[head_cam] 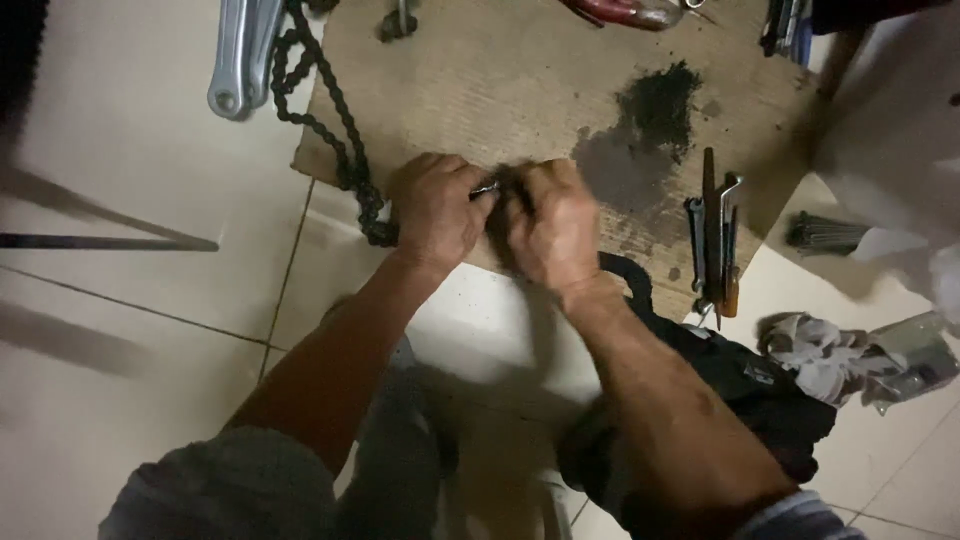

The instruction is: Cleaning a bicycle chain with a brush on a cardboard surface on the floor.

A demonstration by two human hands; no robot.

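Two bare forearms reach up from the bottom of the view, over grey trouser knees and a black cloth bag (760, 400) on the pale tiled floor (130, 300).

Biggest of all is the floor. On it lies a flat brown sheet of worn cardboard (500, 90) with a dark greasy stain (655, 105) on its right part.

Next comes the long black bicycle chain (330, 115). It snakes down the left edge of the cardboard and runs under the hands. Beside its top end lies a shiny silver metal crank arm (240, 55).

The left hand (435, 210) and the right hand (550, 225) meet at the near edge of the cardboard, knuckles almost touching. Both are closed tight. The left hand is closed on the chain. A small shiny metal piece (485, 188) peeks out between them, and both seem to pinch it, but the fingers hide what it is.

It looks like the person is working on one link of the chain. The next move likely needs a steady, strong squeeze while the chain stays flat.

Smaller things lie to the right: a bunch of thin metal hand tools (712, 235) side by side, a crumpled white rag (815, 350), and a bundle of thin grey spokes (825, 233).
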